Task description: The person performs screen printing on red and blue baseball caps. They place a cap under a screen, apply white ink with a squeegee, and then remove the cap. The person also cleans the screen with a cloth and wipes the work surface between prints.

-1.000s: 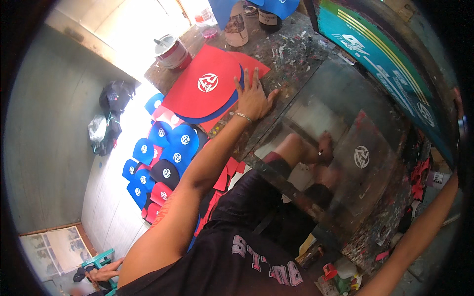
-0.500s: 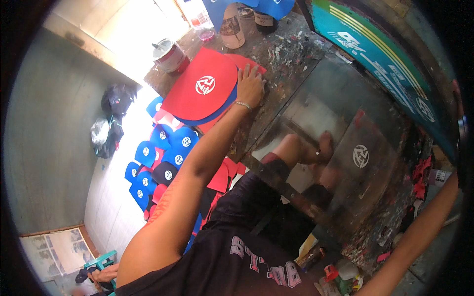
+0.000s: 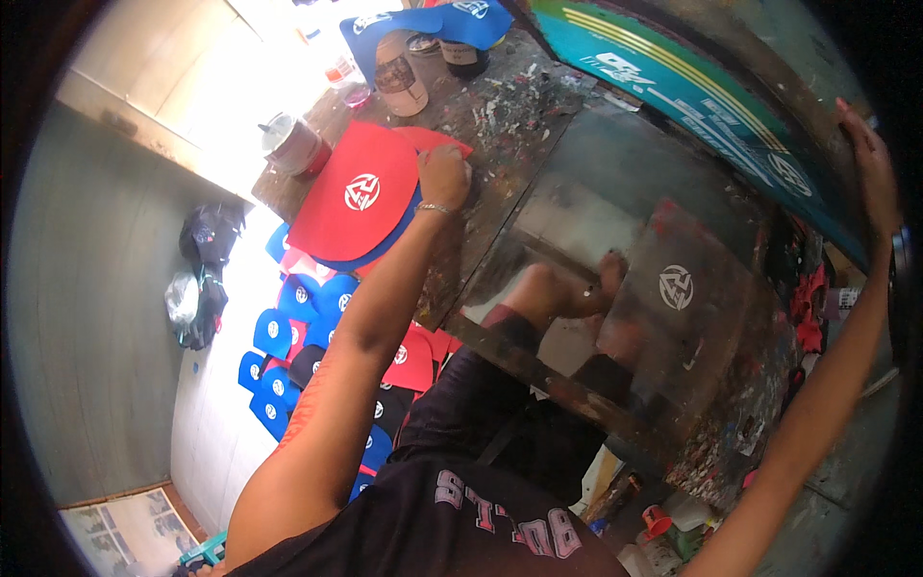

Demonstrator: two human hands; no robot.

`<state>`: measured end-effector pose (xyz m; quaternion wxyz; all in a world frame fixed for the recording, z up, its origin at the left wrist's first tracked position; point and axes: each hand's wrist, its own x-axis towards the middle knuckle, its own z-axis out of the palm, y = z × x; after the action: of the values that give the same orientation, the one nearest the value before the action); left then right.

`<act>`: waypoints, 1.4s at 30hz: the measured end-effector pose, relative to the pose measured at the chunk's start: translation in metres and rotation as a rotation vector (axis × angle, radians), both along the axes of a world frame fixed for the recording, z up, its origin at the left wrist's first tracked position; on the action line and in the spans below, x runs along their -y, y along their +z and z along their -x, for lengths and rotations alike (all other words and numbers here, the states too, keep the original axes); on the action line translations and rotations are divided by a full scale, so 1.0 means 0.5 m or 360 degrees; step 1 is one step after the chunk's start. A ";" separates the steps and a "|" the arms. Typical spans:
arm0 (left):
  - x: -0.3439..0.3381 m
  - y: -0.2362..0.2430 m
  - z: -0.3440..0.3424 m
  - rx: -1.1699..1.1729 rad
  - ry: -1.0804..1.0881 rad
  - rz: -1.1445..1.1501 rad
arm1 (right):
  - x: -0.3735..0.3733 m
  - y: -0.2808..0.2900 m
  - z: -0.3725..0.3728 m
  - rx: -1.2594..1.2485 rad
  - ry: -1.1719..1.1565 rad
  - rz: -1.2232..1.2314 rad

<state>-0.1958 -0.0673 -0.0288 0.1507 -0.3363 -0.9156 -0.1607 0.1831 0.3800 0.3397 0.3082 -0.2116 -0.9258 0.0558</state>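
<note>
A stack of red and blue cap-shaped fabric panels lies on the paint-spattered table. On its top red panel (image 3: 322, 207) is a white round emblem. My left hand (image 3: 445, 178) has its fingers curled in at the right edge of the red pieces; its fingertips are partly hidden. My right hand (image 3: 873, 168) grips the outer edge of a teal printing screen (image 3: 663, 91), which stands tilted up at the right. Between my hands lies a shiny dark plate (image 3: 586, 163) with a white round emblem print (image 3: 676, 288) on it.
Behind the stack stand a paint tub (image 3: 293, 144), a peach bottle (image 3: 401, 88) and a dark jar (image 3: 465, 60), with blue panels (image 3: 423, 29) over them. Many printed panels (image 3: 274, 332) are spread at the lower left. Plastic bags (image 3: 197, 279) hang by the wall.
My left hand has gone from spread flat on the red pieces to curled at their edge. More of my right hand shows on the screen's edge. The whole view has shifted slightly.
</note>
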 end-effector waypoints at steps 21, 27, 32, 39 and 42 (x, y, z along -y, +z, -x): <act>0.004 0.127 -0.035 0.0014 -0.0068 -0.0688 | 0.153 0.037 0.035 -0.0039 -0.0048 0.0096; 0.002 0.419 -0.150 0.0729 -0.0083 -0.1263 | 0.136 0.016 0.020 -0.0142 0.0081 0.0028; 0.058 0.400 -0.096 0.1424 -0.0356 -0.2062 | 0.106 0.019 0.028 0.0051 0.0047 0.0052; 0.045 0.206 0.071 0.1417 -0.0022 -0.1411 | 0.137 0.009 0.030 -0.0135 -0.0002 0.0016; 0.039 0.133 0.010 0.0285 -0.0283 -0.0627 | 0.303 0.027 0.037 -0.0211 -0.0213 -0.0164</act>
<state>-0.2005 -0.0871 0.0376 0.1168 -0.3641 -0.8430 -0.3784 0.1647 0.2284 0.3533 0.3822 -0.2527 -0.8888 0.0014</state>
